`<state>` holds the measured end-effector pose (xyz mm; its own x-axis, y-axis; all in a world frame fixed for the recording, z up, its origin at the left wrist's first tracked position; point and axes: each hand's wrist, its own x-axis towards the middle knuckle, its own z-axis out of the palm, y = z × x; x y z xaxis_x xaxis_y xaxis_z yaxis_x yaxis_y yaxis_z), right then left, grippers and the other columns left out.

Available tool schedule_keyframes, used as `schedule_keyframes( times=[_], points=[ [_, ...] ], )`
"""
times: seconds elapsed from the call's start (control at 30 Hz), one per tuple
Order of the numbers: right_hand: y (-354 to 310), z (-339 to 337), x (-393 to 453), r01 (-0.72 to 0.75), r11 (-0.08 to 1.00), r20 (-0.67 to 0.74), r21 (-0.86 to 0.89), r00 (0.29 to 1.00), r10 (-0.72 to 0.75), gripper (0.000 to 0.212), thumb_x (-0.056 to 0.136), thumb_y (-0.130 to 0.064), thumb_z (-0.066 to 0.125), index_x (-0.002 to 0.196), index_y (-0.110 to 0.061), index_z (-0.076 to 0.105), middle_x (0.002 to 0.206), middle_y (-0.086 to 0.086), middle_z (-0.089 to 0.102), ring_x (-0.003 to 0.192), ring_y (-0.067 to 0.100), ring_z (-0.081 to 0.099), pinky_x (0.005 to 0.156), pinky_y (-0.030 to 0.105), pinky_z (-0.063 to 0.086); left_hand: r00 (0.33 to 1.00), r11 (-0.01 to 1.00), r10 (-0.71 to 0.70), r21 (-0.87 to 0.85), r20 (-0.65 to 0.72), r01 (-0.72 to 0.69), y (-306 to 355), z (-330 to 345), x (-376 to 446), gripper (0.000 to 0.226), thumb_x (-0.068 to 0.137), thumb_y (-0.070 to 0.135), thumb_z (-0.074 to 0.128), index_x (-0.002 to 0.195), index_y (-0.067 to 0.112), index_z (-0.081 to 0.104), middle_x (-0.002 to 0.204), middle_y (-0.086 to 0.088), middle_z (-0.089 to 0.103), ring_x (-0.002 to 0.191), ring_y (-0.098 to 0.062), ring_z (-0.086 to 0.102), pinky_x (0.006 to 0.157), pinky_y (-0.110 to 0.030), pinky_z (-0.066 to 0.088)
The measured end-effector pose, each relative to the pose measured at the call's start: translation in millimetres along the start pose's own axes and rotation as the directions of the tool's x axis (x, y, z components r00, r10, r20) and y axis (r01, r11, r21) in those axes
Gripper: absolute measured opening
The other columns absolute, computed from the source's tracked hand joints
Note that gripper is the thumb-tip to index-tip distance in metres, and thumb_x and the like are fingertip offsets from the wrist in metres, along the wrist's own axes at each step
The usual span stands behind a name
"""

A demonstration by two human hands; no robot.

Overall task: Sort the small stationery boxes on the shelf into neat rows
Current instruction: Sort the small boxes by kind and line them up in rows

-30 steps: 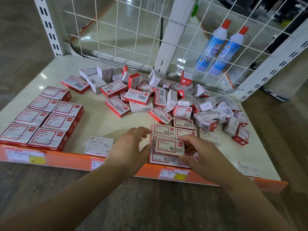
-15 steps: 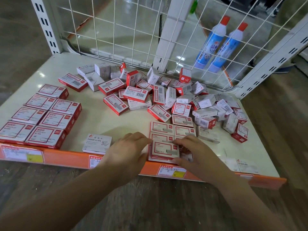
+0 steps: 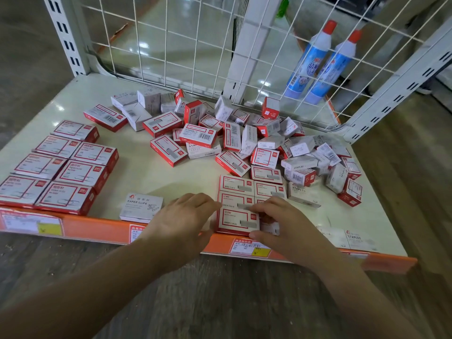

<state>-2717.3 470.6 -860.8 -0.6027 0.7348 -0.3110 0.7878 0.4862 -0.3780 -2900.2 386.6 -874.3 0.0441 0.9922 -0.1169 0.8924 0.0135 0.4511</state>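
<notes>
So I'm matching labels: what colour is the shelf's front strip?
Orange, on the strip in the head view.

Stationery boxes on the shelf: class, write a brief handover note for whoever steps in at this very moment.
Left hand: presses the left side of the front red box.
Right hand: holds the same box from the right, thumb at its front corner.
Done: red paper-clip rows at front left; a short block of staple boxes behind the held one.
Left: the loose pile at the back, the white paper-clip box, white staple boxes at front right.
</notes>
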Motion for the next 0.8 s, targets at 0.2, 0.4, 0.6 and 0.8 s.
schedule_keyframes(
  times=[0.2, 0.4, 0.6, 0.8],
  points=[
    [0.8, -0.3, 0.4, 0.009, 1.0, -0.005, -0.015, 1.0, -0.009, 0.052, 0.086, -0.033, 0.062, 0.134, -0.029, 0.043, 0.131, -0.013, 0.042, 0.12, 0.002, 0.04, 0.099, 0.015, 0.036, 1.0, 1.0, -0.009, -0.006, 0.026, 0.009, 5.0, -1.5, 3.7, 0.049, 0.097, 0.039, 0.04, 0.142, 0.034, 0.023, 0.146, 0.015, 0.029, 0.134, -0.007, 0.026, 0.107, -0.027, 0.029],
    [-1.0, -0.2, 0.3, -0.008, 1.0, -0.003, -0.028, 1.0, 0.008, 0.053, 0.086, -0.034, 0.062, 0.135, -0.03, 0.042, 0.132, -0.014, 0.042, 0.119, 0.002, 0.041, 0.1, 0.018, 0.037, 0.999, 1.0, -0.013, 0.006, 0.034, 0.013, 6.7, 0.3, 7.7, 0.051, 0.096, 0.038, 0.044, 0.142, 0.035, 0.023, 0.145, 0.014, 0.03, 0.133, -0.009, 0.027, 0.107, -0.028, 0.031],
    [-1.2, 0.2, -0.3, -0.025, 1.0, 0.002, -0.016, 1.0, 0.025, 0.054, 0.085, -0.033, 0.063, 0.135, -0.029, 0.042, 0.133, -0.013, 0.042, 0.121, 0.004, 0.041, 0.102, 0.021, 0.037, 0.999, 0.999, -0.009, 0.032, 0.053, 0.008, 9.2, 0.7, 10.6, 0.054, 0.094, 0.041, 0.045, 0.143, 0.033, 0.023, 0.146, 0.013, 0.031, 0.133, -0.011, 0.027, 0.107, -0.029, 0.031],
    [-1.3, 1.0, -0.3, -0.035, 0.999, -0.001, -0.014, 0.999, 0.035, 0.055, 0.084, -0.034, 0.064, 0.135, -0.029, 0.043, 0.133, -0.013, 0.042, 0.12, 0.004, 0.043, 0.102, 0.022, 0.039, 0.998, 0.999, -0.03, 0.035, 0.055, 0.028, 10.7, 0.5, 12.3, 0.054, 0.094, 0.041, 0.045, 0.143, 0.033, 0.022, 0.146, 0.012, 0.029, 0.134, -0.011, 0.027, 0.108, -0.03, 0.03]
  ],
)
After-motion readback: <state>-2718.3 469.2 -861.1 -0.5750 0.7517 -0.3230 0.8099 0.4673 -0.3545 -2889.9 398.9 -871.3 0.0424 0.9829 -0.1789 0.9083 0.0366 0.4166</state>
